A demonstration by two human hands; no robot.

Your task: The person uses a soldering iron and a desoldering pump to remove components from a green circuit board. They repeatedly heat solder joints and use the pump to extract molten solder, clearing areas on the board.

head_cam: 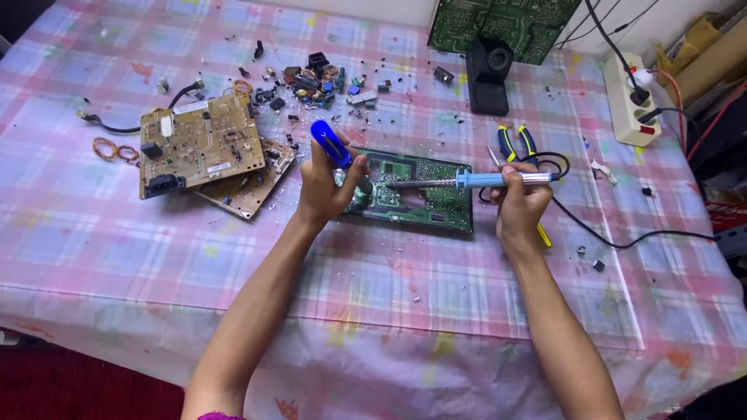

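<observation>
Working the green circuit board (420, 194) at the middle of the checked tablecloth (373, 264), I grip a blue-handled tool (333, 146) in my left hand (325, 190), its tip down at the board's left end. My right hand (520, 204) is closed round the soldering iron (475, 180), lying level with its tip over the board. I judge a joint is being heated; next calls for steady tips on one spot. No containers show; loose parts (319, 85) lie heaped straight on the cloth.
</observation>
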